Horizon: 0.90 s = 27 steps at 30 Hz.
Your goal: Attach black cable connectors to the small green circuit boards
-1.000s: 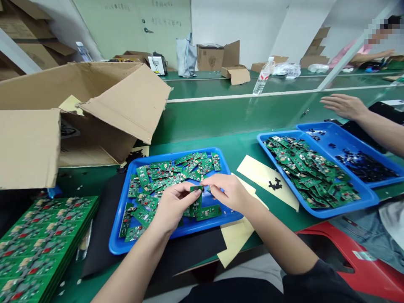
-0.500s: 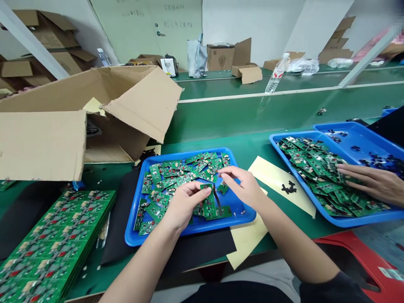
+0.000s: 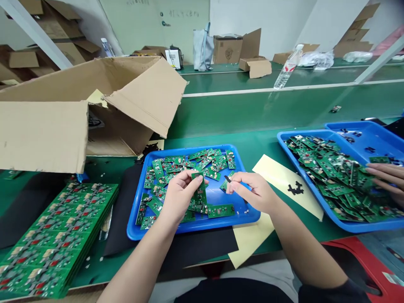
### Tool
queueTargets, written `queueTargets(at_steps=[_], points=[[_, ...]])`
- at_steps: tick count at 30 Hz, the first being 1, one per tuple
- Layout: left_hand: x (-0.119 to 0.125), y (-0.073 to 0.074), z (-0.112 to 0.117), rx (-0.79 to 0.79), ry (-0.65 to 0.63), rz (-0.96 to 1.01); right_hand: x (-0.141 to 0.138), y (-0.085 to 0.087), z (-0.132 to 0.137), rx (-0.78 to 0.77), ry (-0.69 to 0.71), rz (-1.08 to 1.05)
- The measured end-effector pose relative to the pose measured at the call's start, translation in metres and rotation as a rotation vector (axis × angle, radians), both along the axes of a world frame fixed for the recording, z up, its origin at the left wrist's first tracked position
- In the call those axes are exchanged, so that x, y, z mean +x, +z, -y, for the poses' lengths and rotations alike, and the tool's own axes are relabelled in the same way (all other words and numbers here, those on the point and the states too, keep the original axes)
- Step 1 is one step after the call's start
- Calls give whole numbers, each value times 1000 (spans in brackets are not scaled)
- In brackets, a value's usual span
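My left hand [image 3: 182, 191] pinches a green circuit board [image 3: 199, 191] upright over the near part of a blue tray [image 3: 130, 219]. My right hand [image 3: 252, 189], to the right of that board and apart from it, grips a small black strip [image 3: 227, 179] between thumb and fingers. Several loose circuit boards [image 3: 172, 169] with red and pale parts lie heaped in the tray. One board [image 3: 221, 210] rests flat at its near side, below my hands. The lower end of the held board overlaps other boards in view.
Stacked board panels [image 3: 53, 235] stand at the left, before an open cardboard box [image 3: 41, 134]. Yellow paper [image 3: 277, 172] bearing black pieces [image 3: 296, 188] lies right of the tray. Farther right, a co-worker's hand [image 3: 388, 179] is over another board-filled blue tray [image 3: 334, 225]. A bottle [image 3: 288, 67] stands behind.
My right hand has moved slightly right, away from the held board, and a black strip shows in its fingers. The co-worker's hand has shifted right. The whole view has shifted a little.
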<state>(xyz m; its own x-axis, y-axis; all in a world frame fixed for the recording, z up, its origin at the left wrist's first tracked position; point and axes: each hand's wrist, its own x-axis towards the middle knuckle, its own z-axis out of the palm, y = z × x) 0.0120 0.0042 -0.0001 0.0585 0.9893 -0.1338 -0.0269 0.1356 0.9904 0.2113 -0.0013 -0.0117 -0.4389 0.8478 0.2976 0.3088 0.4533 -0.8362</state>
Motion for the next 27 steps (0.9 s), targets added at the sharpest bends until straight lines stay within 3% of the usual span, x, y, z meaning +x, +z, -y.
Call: queueTargets(at_steps=[6,13,19,27], points=[[9,-5,4,-84,-211,54,-12,-3,1,233,56,165],[10,-10,6,-174,-399,68,-14,-11,0,431,-5,340],[10,-11,7,-156,-414,31,-16,-11,-2,548,-45,420],[9,-16,7,-140,-419,61,-16,-12,-1,568,-70,457]])
